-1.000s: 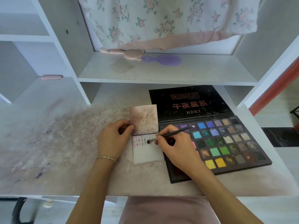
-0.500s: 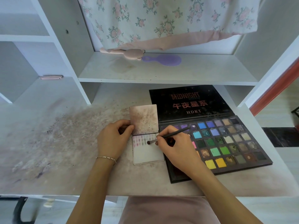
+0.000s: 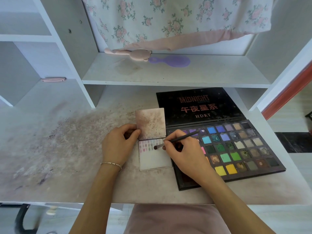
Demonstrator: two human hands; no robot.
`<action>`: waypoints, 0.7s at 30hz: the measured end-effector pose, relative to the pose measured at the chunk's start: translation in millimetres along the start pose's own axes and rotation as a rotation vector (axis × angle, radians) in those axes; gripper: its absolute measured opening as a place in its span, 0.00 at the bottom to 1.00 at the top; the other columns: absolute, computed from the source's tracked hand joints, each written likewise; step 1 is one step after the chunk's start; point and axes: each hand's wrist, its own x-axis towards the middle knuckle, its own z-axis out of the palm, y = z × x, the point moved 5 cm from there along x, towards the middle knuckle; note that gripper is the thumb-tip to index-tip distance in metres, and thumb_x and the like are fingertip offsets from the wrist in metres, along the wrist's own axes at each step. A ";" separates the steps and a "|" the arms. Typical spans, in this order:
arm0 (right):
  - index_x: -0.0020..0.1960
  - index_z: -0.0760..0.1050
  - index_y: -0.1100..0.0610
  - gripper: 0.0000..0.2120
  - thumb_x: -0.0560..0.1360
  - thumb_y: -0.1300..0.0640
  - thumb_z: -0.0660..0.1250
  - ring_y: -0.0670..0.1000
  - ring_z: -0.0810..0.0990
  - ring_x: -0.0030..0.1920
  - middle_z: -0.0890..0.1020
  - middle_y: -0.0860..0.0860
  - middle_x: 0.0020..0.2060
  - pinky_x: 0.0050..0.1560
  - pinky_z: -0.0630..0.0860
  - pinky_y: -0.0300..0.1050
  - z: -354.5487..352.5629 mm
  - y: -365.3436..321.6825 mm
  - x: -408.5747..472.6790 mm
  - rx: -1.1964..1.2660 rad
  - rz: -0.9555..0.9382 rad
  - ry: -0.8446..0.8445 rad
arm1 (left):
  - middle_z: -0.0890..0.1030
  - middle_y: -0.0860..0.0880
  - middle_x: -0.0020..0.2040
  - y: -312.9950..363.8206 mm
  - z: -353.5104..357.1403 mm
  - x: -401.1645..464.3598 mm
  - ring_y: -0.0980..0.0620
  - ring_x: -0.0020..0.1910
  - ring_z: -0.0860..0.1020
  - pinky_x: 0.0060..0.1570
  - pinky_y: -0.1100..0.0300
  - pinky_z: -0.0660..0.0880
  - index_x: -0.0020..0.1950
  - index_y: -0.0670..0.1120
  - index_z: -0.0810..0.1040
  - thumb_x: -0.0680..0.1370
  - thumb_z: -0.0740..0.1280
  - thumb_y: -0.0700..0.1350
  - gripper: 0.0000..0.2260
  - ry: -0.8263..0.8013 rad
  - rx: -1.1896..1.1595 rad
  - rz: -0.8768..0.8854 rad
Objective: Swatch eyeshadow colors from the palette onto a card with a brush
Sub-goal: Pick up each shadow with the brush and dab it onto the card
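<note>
palette (image 3: pixel 236 149): black, multicolour pans | card (image 3: pixel 154 159): white, pink-green swatches | curtain (image 3: pixel 168 22): floral pink

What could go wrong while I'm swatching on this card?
1. The brush tip sits right by the swatch row on the card; a drift could muddy earlier swatches.
2. The right hand lies over the palette pans and could pick up powder, then smear it.
3. Only the left hand steadies the card; it may slide.
</note>
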 end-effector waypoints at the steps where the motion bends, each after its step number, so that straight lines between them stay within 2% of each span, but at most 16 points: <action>1: 0.39 0.70 0.44 0.10 0.74 0.58 0.64 0.40 0.78 0.41 0.80 0.46 0.37 0.41 0.74 0.30 0.1 0.3 -0.3 0.003 0.000 -0.002 | 0.75 0.66 0.35 0.0 -0.1 0.0 0.66 0.37 0.74 0.38 0.68 0.69 0.46 0.53 0.81 0.73 0.68 0.46 0.04 0.001 0.001 0.000; 8: 0.39 0.70 0.45 0.09 0.74 0.57 0.64 0.43 0.79 0.42 0.81 0.46 0.39 0.42 0.76 0.33 0.5 1.6 -0.1 -0.015 0.008 0.004 | 0.76 0.64 0.35 -0.8 -0.3 -0.2 0.64 0.37 0.74 0.38 0.68 0.69 0.45 0.53 0.81 0.73 0.68 0.46 0.04 0.001 -0.003 -0.007; 13: 0.39 0.70 0.46 0.08 0.74 0.57 0.64 0.43 0.79 0.41 0.81 0.47 0.38 0.42 0.75 0.34 0.6 2.2 -0.9 -0.005 0.012 -0.012 | 0.76 0.63 0.35 1.5 -1.0 -1.3 0.64 0.37 0.74 0.36 0.69 0.67 0.41 0.59 0.76 0.73 0.68 0.47 0.06 -0.015 -0.002 -0.001; 21: 0.39 0.70 0.45 0.09 0.75 0.57 0.64 0.43 0.79 0.41 0.80 0.46 0.38 0.43 0.76 0.33 1.2 3.2 -0.9 -0.020 0.012 -0.022 | 0.76 0.64 0.35 -0.6 -0.1 -0.4 0.66 0.36 0.74 0.36 0.70 0.67 0.44 0.53 0.81 0.73 0.69 0.46 0.03 0.002 -0.005 -0.012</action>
